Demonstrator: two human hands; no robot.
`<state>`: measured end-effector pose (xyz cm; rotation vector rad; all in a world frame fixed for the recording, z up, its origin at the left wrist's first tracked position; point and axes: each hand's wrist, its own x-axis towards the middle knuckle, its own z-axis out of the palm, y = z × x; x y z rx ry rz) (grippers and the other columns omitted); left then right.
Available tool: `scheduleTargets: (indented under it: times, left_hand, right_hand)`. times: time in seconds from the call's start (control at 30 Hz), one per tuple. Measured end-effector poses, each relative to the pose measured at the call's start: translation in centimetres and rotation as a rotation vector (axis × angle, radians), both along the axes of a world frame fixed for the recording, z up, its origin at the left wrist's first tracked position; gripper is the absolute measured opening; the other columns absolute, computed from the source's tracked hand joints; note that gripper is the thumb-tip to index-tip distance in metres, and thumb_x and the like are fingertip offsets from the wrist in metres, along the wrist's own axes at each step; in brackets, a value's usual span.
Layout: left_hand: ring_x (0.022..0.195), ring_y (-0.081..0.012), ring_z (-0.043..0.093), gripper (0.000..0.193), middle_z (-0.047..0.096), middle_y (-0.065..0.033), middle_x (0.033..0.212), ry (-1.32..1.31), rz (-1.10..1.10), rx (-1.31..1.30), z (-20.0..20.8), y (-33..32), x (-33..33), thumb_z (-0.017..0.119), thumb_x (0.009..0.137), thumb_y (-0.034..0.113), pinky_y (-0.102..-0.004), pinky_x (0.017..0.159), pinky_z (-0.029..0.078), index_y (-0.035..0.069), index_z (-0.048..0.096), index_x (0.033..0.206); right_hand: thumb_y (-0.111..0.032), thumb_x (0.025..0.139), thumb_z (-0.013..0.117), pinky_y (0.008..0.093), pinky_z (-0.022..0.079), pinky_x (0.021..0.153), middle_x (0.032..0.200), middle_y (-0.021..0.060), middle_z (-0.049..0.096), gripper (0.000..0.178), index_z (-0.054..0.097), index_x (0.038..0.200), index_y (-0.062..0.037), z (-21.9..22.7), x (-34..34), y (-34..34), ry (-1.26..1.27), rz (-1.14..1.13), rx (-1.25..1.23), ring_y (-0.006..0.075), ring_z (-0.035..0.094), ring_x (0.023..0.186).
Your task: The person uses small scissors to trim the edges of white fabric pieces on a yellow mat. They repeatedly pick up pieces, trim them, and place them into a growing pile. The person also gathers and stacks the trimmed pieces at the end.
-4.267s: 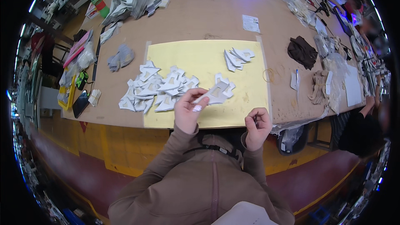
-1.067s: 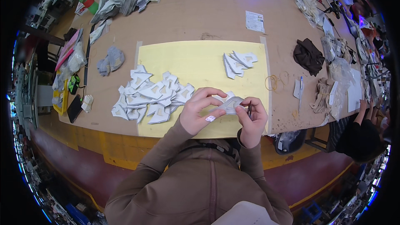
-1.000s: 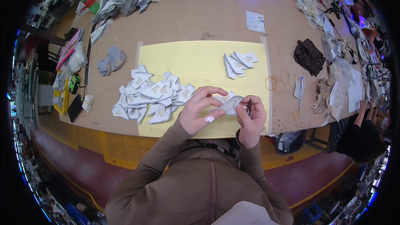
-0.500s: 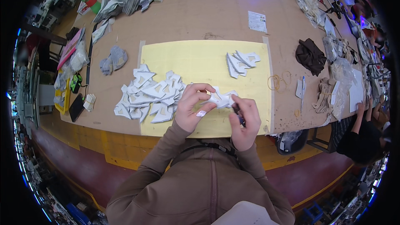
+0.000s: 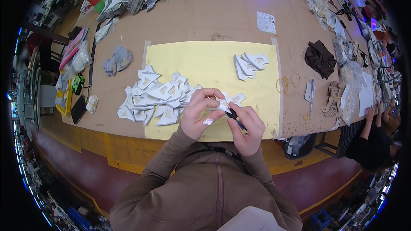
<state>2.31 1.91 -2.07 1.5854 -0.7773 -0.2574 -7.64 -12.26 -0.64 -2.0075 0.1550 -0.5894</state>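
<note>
Pinching a white cutout piece (image 5: pixel 221 105): left hand (image 5: pixel 200 114), thumb and fingers closed on it, above the yellow sheet (image 5: pixel 192 57), right of the heap of white pieces (image 5: pixel 159 95). Piece partly hidden by fingers. Right hand (image 5: pixel 248 129): gripping a small dark tool (image 5: pixel 231 113), perhaps snips, body mostly covered. Compared with half a second ago: right hand nearer the left, tool more exposed.

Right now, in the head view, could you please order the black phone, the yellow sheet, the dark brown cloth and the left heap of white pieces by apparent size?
Largest to smallest:
1. Yellow sheet
2. Left heap of white pieces
3. Dark brown cloth
4. Black phone
</note>
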Motion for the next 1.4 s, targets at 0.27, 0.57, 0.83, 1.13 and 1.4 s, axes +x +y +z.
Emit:
scheduleTargets:
  times: [0.27, 0.57, 0.83, 1.13, 1.4]
  left_hand:
    - [0.101, -0.0238, 0.053, 0.017, 0.058, -0.0113, 0.112, 0.091, 0.000, -0.085, 0.0, -0.5, -0.7, 0.072, 0.079, 0.004, -0.0329, 0.087, 0.044, 0.000, 0.059, 0.090]
    - [0.104, -0.0253, 0.053, 0.016, 0.059, -0.0115, 0.114, 0.013, 0.033, -0.060, 0.1, -0.5, -0.6, 0.072, 0.079, 0.005, -0.0347, 0.089, 0.043, 0.001, 0.059, 0.087]
    - [0.102, -0.0263, 0.052, 0.015, 0.060, -0.0106, 0.114, -0.006, 0.034, -0.012, 0.5, -0.5, -0.3, 0.073, 0.078, 0.007, -0.0356, 0.089, 0.042, 0.002, 0.060, 0.086]
    - [0.120, -0.0293, 0.045, 0.016, 0.050, -0.0154, 0.131, -0.030, 0.128, 0.014, 0.5, -0.6, -0.7, 0.075, 0.078, 0.013, -0.0394, 0.094, 0.040, 0.004, 0.065, 0.087]
    - [0.125, -0.0297, 0.042, 0.015, 0.048, -0.0137, 0.135, 0.075, 0.173, 0.094, -0.3, -0.8, -0.4, 0.073, 0.081, 0.016, -0.0403, 0.101, 0.035, 0.005, 0.067, 0.089]
  right_hand:
    - [0.005, 0.081, 0.068, 0.0267, 0.049, 0.065, 0.086, 0.0127, 0.061, 0.036, 0.064, 0.116, 0.0045, 0.9, -0.3, 0.2, 0.053, 0.005, 0.113, 0.0193, 0.063, 0.074]
    - [0.007, 0.080, 0.068, 0.0253, 0.046, 0.060, 0.086, 0.0102, 0.061, 0.032, 0.068, 0.112, 0.0026, -0.2, -0.3, -0.3, -0.044, 0.033, 0.040, 0.0150, 0.058, 0.068]
    - [0.007, 0.080, 0.068, 0.0245, 0.045, 0.057, 0.083, 0.0087, 0.060, 0.032, 0.070, 0.111, -0.0003, 0.2, -0.1, -0.7, -0.052, 0.068, 0.132, 0.0140, 0.056, 0.065]
    - [0.006, 0.085, 0.061, 0.0234, 0.044, 0.062, 0.085, 0.0070, 0.057, 0.027, 0.066, 0.112, 0.0007, -0.1, -0.2, -0.2, -0.008, 0.056, 0.197, 0.0137, 0.054, 0.070]
    - [0.001, 0.092, 0.056, 0.0183, 0.034, 0.059, 0.088, -0.0001, 0.054, 0.027, 0.061, 0.118, 0.0042, -0.7, -1.1, -0.4, 0.119, 0.144, 1.193, 0.0060, 0.043, 0.068]
